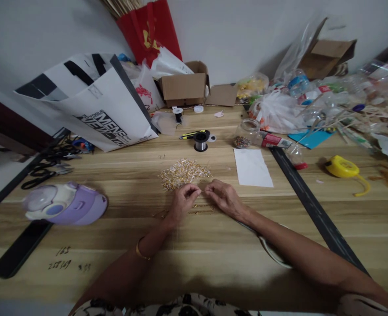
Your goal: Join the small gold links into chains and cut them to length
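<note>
My left hand (184,199) and my right hand (223,196) face each other over the wooden table, fingertips a small gap apart. Both are pinched closed; whatever they hold is too small to make out. Just beyond them lies a pile of small gold and clear beaded pieces (183,172). Thin gold chains (202,212) stretch across the table below my hands, partly hidden by my left hand. A spool of silvery wire (201,142) stands behind the pile, near a yellow-and-black cutter (192,134).
At left are a purple bottle (78,205), a dark phone (20,250), pliers and scissors (48,169), and a large paper bag (104,105). White paper (253,167), a jar of beads (246,134), a yellow tape measure (342,166) and cluttered plastic bottles (332,98) lie right.
</note>
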Available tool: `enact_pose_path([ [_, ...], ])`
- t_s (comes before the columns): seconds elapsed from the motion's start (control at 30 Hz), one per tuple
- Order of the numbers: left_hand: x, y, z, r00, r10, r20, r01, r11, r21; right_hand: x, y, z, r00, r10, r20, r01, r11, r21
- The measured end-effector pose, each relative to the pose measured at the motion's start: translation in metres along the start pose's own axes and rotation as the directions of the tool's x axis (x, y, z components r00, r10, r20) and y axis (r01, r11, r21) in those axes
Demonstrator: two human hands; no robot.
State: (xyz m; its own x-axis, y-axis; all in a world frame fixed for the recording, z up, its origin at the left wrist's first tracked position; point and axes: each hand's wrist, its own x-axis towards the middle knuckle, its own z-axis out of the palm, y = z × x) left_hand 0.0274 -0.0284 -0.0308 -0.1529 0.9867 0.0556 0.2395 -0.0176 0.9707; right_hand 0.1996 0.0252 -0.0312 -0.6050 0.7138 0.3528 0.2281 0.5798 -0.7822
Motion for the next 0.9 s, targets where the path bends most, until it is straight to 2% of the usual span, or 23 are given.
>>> enact_pose_path([
  [0.17,0.005,-0.002,-0.009,0.992,-0.023,-0.122,0.017,0.999,-0.045,0.001,0.005,-0.001,0.995,0.067,-0.071,-0.066,0.997,0.027],
  [0.4,0.016,0.021,-0.038,0.932,-0.029,-0.362,-0.007,0.995,-0.098,0.003,0.007,-0.002,0.988,0.107,-0.108,-0.104,0.994,0.033],
  [0.47,0.019,0.028,-0.045,0.924,-0.017,-0.383,-0.020,0.995,-0.093,0.002,0.006,-0.003,0.989,0.110,-0.099,-0.107,0.993,0.039],
  [0.6,0.025,0.031,-0.056,0.962,0.040,-0.272,-0.039,0.999,0.009,0.002,0.005,-0.004,0.989,0.120,-0.090,-0.116,0.992,0.058],
  [0.7,0.027,0.027,-0.067,0.983,0.141,-0.115,-0.109,0.963,0.245,0.002,0.004,-0.004,0.990,0.116,-0.081,-0.109,0.991,0.079],
  [0.8,0.023,0.020,-0.077,0.977,0.204,0.062,-0.208,0.845,0.492,0.002,0.004,-0.003,0.989,0.120,-0.085,-0.112,0.989,0.097],
  [0.9,0.016,0.018,-0.083,0.953,0.188,0.238,-0.300,0.703,0.645,0.002,0.004,-0.004,0.987,0.132,-0.095,-0.124,0.988,0.092],
])
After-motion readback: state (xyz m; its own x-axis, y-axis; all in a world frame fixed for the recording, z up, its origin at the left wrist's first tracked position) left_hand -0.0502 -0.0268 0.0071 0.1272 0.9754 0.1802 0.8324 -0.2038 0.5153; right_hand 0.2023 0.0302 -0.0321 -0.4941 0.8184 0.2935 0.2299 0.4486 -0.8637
